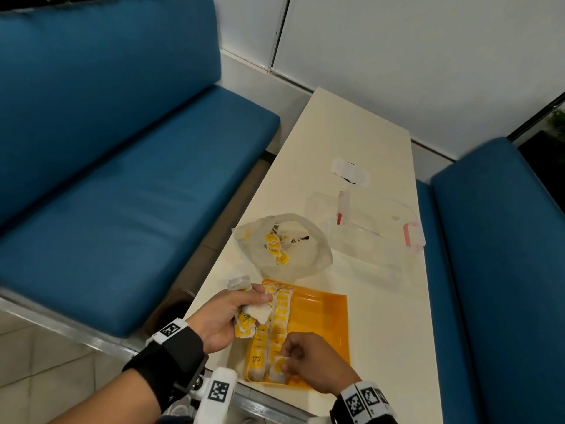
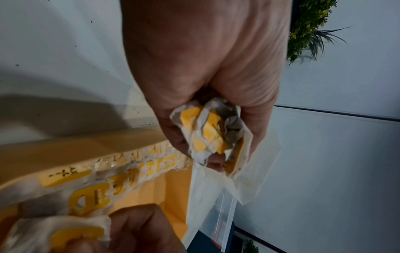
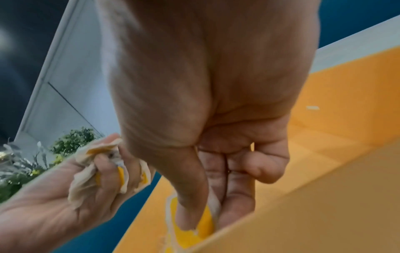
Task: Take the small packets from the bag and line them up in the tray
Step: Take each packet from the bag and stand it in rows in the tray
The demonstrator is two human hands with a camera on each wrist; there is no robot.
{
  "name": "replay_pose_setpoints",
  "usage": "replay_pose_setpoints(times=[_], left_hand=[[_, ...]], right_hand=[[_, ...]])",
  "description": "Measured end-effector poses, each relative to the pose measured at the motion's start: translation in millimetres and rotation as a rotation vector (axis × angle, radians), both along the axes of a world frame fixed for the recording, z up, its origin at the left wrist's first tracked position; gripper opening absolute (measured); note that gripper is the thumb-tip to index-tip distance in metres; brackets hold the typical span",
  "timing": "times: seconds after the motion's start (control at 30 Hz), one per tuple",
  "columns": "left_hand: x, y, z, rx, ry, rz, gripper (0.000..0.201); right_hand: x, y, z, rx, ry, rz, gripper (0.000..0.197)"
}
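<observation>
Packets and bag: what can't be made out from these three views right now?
- Count in the left hand: the bunch of packets is crumpled and the fingers cover it, in all views.
- Packets left in the bag: head view only, small, under wrinkled plastic.
- Near end of the rows in the tray: right hand covers it.
- Packet print: blurred.

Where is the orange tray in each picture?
Head: orange tray lies bottom centre on the table.
Left wrist: tray fills the lower left.
Right wrist: tray fills the right side.
Shared landmark: the bunch of packets in the left hand.
</observation>
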State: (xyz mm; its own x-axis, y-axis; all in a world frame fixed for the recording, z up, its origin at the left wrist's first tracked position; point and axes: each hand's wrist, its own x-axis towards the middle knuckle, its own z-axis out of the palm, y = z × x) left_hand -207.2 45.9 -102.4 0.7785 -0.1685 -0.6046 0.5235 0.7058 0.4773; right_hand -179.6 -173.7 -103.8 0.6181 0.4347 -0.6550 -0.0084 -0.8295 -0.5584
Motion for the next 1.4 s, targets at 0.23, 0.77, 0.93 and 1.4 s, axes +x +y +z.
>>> replay_pose_setpoints(times=[0.23,0.77,0.93,1.4], left_hand=[[-4,-7,-8,0.031,-0.026,-0.049,0.054],[-7,-9,-5,0.099,-0.003,-0.050,0.032],[-6,-9,-5,0.101,0.004,-0.043,0.032],[-4,-9,-6,0.095,-0.002,-0.035,0.033]], right_hand=[[-7,13,-14,-0.100,-0.136,0.021,0.017],[-16,13,-19,-0.165,-0.203,0.055,0.037],[-15,13,-22,-0.193,-0.236,0.058,0.031],[-17,13,-24,-0.137,-0.283,0.063,0.015]])
